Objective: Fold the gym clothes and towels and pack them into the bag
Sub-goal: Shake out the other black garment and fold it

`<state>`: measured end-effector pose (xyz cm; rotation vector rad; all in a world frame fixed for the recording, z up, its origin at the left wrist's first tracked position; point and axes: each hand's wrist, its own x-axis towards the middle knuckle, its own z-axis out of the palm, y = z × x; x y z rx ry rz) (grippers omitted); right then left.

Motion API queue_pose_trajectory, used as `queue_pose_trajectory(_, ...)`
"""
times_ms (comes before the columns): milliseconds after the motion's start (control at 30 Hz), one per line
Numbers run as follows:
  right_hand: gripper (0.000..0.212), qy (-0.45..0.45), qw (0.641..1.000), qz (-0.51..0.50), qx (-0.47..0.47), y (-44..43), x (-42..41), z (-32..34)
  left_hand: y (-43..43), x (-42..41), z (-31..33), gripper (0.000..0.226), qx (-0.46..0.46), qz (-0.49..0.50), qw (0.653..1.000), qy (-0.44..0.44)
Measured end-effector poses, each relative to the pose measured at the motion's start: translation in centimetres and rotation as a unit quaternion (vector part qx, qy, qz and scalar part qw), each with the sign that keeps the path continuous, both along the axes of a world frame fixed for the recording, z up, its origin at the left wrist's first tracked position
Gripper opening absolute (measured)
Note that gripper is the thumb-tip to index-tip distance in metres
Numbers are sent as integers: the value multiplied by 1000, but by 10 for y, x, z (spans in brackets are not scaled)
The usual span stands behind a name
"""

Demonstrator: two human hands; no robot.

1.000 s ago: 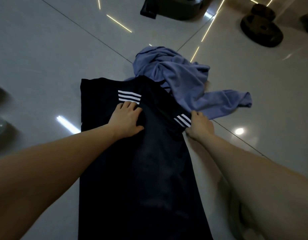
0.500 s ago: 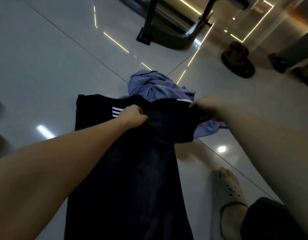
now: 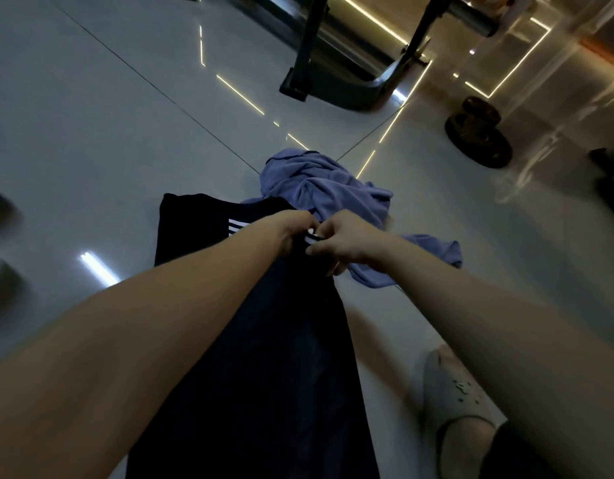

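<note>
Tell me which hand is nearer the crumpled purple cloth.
Right. The right hand sits against the purple cloth, overlapping its lower folds. The left hand is beside it, farther left on the black garment.

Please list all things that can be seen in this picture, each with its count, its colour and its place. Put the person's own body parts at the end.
shirt: 1, black with white stripes, spread on the floor at centre, running toward the camera
cloth: 1, purple-blue, crumpled on the floor just beyond the shirt and to its right
weight plates: a small stack, count unclear, dark, on the floor at upper right
machine frame: 1, dark, standing at top centre
floor: 1, pale grey glossy tiles, under everything
left hand: 1, bare, closed on the shirt's striped part
right hand: 1, bare, closed on the same part, next to the left hand
foot: 1, in a pale grey slipper, at lower right
</note>
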<state>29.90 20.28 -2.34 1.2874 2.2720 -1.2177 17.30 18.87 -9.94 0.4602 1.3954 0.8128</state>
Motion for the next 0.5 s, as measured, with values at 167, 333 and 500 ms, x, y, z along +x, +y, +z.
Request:
queue_pose_trajectory(167, 43, -11, 998, -19, -57, 11, -7, -25, -13, -46, -19, 8, 6, 5, 987, 158)
queue_pose_trajectory(333, 24, -28, 990, 1, 136, 47, -24, -70, -34, -73, -49, 20, 43, 8, 982, 186)
queue_pose_trajectory(500, 64, -63, 964, 181, 182, 64, -80, -84, -51, -76, -62, 42, 96, -3, 976, 196)
